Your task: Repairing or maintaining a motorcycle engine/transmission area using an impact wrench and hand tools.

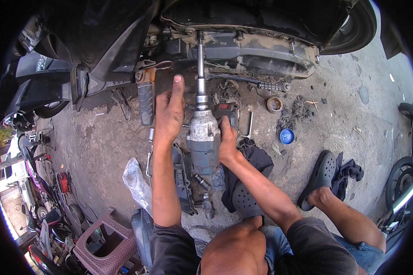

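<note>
My right hand (227, 140) is closed around the handle of a grey-blue impact wrench (203, 153), at its right side. From the wrench's nose a long silver extension bar (201, 59) runs away from me, its far end at a bolt along the edge of a dirty engine cover (261, 52). My left hand (170, 112) hovers left of the wrench, its thumb stretched out and a gap between it and the bar. Its other fingers are mostly hidden. A battery (227, 110) with a red patch shows beyond my right hand.
A ratchet handle (261, 84) lies below the engine cover. Near it are an open round tin (274, 104) and a blue cap (287, 136). Left of my left hand is an orange-and-grey handle (146, 96). A plastic bag (136, 183) and stool (106, 240) stand lower left.
</note>
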A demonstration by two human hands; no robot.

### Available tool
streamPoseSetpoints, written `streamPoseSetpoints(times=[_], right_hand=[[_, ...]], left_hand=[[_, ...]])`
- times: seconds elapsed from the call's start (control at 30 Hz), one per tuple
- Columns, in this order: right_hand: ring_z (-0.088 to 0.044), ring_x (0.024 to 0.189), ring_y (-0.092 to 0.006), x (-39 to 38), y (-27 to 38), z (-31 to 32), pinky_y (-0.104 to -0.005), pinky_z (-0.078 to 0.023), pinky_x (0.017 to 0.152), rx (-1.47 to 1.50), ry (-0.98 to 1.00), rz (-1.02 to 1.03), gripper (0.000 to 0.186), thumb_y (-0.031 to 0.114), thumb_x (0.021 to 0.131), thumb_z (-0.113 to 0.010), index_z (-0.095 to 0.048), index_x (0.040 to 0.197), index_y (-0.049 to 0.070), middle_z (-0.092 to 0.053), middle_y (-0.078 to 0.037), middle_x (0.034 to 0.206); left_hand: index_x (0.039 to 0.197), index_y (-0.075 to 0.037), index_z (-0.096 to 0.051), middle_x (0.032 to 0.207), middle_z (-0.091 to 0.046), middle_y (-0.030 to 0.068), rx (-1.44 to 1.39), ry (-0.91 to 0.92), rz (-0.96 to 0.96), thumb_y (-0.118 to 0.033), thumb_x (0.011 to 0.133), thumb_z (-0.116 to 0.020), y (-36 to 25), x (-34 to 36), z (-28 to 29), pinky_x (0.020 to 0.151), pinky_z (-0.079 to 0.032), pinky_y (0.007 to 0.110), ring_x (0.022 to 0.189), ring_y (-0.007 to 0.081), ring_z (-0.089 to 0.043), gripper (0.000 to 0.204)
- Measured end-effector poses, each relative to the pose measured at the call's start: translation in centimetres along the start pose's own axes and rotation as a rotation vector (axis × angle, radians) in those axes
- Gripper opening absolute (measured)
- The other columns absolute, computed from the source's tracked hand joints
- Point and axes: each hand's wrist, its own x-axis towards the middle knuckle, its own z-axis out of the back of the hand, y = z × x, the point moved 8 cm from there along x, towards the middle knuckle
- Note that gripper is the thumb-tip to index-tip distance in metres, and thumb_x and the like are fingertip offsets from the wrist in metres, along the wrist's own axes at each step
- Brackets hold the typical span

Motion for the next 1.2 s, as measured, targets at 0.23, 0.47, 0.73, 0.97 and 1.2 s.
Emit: streamPoseSetpoints(times=[0.23,0.47,0.73,0.97,1.2], right_hand=[[-0.059,0.067,-0.0391,0.8,1.4,0.0,-0.0390,-0.047,0.061,0.021,-0.007,-0.026,0.024,0.002,0.076,-0.062,-0.046,0.093,-0.004,-0.059,-0.024,0.076],[-0.061,0.068,-0.0337,1.2,1.2,0.5,-0.0367,-0.047,0.062,0.067,0.010,-0.115,0.038,0.012,0.072,-0.072,-0.047,0.096,-0.004,-0.060,-0.021,0.077],[-0.061,0.070,-0.0350,0.9,2.4,1.5,-0.0397,-0.048,0.063,-0.069,-0.028,0.086,0.057,0.022,0.059,-0.082,-0.050,0.099,-0.003,-0.060,-0.020,0.080],[-0.061,0.068,-0.0287,-7.0,-1.3,6.1,-0.0352,-0.050,0.062,0.076,0.013,-0.078,0.034,0.016,0.068,-0.075,-0.059,0.094,0.000,-0.060,-0.013,0.076],[-0.062,0.060,-0.0184,-9.6,-8.9,13.1,-0.0305,-0.050,0.054,0.261,-0.231,-0.552,0.014,0.015,0.074,-0.071,-0.064,0.081,0.006,-0.064,-0.007,0.071]], left_hand=[[0.074,-0.005,-0.058,0.055,-0.033,-0.0082,0.071,0.023,-0.026,-0.055,0.092,-0.049,0.2,0.3,-0.1,0.043,-0.018,0.022,0.046,0.0026,-0.026,0.053],[0.064,-0.007,-0.053,0.055,-0.035,-0.0077,0.063,0.022,-0.042,-0.051,0.092,-0.052,-0.4,0.6,-1.0,0.045,-0.021,0.024,0.050,0.0033,-0.028,0.053],[0.076,-0.001,-0.065,0.058,-0.049,-0.0041,0.080,0.155,-0.092,-0.046,0.090,-0.058,-1.8,0.8,-3.2,0.047,-0.029,0.021,0.051,0.0034,-0.039,0.048],[0.076,0.002,-0.068,0.059,-0.058,0.0024,0.095,0.274,-0.153,-0.030,0.090,-0.061,-1.7,-7.6,-8.5,0.048,-0.038,0.025,0.054,0.0063,-0.050,0.036],[0.074,0.005,-0.066,0.055,-0.054,0.0014,0.156,0.317,-0.210,-0.029,0.091,-0.061,-3.0,-7.0,-16.3,0.046,-0.036,0.026,0.054,0.0040,-0.044,0.038]])
